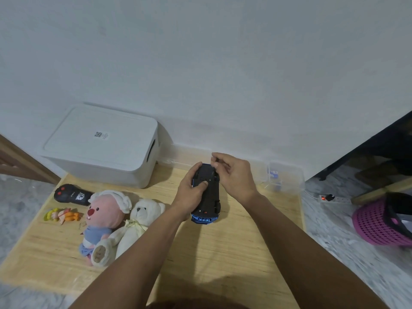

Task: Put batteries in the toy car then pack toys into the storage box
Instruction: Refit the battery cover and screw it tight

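The toy car point(207, 195) lay belly-up near the middle of the counter point(223, 253), its blue nose towards the person. The left hand point(191, 192) gripped its far left side, thumb pressed on the dark underside near the battery cover. The right hand point(234, 172) hovered at the car's far end with fingers curled in a pinch; whether it held a battery or a screw was too small to tell. The storage box point(100, 146) stood closed at the far left, well apart from the car, and a clear case point(285, 177) sat to the right. The pink plush point(104, 219), the white bear point(138, 221) and the remote point(71, 194) waited on the left. The risk, likely, was a small part slipping from the pinch and rolling off the counter, or the car twisting under the thumb.
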The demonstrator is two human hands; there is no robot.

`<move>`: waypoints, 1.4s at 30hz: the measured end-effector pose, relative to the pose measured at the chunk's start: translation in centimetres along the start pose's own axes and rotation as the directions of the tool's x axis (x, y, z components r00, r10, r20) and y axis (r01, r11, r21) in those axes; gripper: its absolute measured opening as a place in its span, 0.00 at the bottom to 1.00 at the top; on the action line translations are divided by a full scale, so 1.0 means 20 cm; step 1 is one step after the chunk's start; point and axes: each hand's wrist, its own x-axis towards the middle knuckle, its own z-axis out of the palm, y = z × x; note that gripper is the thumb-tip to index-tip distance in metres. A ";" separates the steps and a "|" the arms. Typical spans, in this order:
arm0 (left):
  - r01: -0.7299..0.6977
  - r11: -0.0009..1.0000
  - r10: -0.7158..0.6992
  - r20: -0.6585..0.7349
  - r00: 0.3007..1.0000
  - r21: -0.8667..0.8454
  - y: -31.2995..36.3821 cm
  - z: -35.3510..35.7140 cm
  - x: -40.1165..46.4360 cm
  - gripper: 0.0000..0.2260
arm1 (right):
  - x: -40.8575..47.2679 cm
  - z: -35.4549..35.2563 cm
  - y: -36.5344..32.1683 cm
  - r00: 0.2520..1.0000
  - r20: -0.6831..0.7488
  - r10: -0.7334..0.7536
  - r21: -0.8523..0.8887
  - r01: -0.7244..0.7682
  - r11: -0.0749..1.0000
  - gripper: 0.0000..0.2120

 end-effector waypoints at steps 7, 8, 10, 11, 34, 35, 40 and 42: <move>0.002 1.000 -0.002 -0.004 1.000 0.011 -0.01 0.00 0.00 0.24 | -0.01 -0.01 -0.01 0.999 -0.033 -0.009 0.023 0.010 1.000 0.12; 0.002 1.000 -0.002 -0.005 1.000 0.012 -0.01 0.00 0.00 0.24 | -0.01 -0.01 -0.01 0.999 -0.024 -0.021 0.006 0.021 1.000 0.12; 0.005 1.000 -0.005 -0.005 1.000 0.012 -0.01 0.00 0.00 0.24 | -0.01 -0.01 -0.01 1.000 0.001 -0.021 -0.028 0.021 0.999 0.12; 0.008 1.000 -0.008 -0.005 1.000 0.012 -0.01 0.00 0.00 0.24 | 0.00 -0.01 0.00 1.000 0.005 -0.013 -0.031 0.014 0.999 0.12; 0.023 1.000 -0.023 -0.001 1.000 0.006 -0.02 0.01 -0.02 0.24 | 0.00 -0.03 -0.01 0.998 -0.050 0.040 -0.133 -0.046 0.990 0.08; 0.022 1.000 -0.022 0.003 1.000 0.008 -0.02 0.02 -0.02 0.24 | -0.01 -0.03 -0.01 0.998 -0.049 0.036 -0.146 -0.043 0.988 0.09; 0.033 0.999 -0.033 0.011 0.999 0.009 -0.02 0.02 -0.02 0.24 | 0.00 -0.03 -0.01 0.999 -0.042 0.022 -0.171 -0.029 0.985 0.13; 0.036 0.999 -0.037 0.014 0.999 0.005 -0.02 0.01 -0.02 0.24 | 0.01 -0.02 -0.02 0.998 -0.043 0.047 -0.165 -0.054 0.985 0.13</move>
